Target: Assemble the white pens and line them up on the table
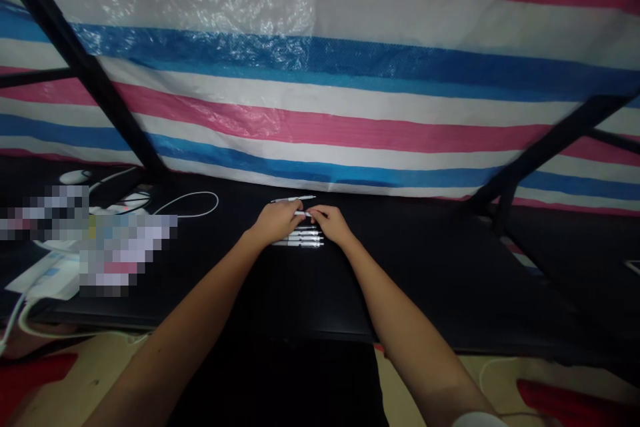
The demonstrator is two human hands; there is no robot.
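Both of my hands meet over the middle of the black table. My left hand [280, 220] has its fingers closed on one end of a white pen [303, 213]. At the pen's other end, the fingertips of my right hand [330, 221] pinch it. Several white pens [305, 240] lie side by side just below my hands, their left parts partly covered by my left hand. Another white pen [307, 197] rests behind my hands, slightly tilted, near the striped sheet.
A striped plastic sheet [325, 127] hangs behind the black table [425, 280]. Dark slanted posts [115, 107] stand at both sides. On the left lie a white mouse [75, 177], a looped white cable [217, 203] and a white power strip [65, 280]. Part of that area is pixelated.
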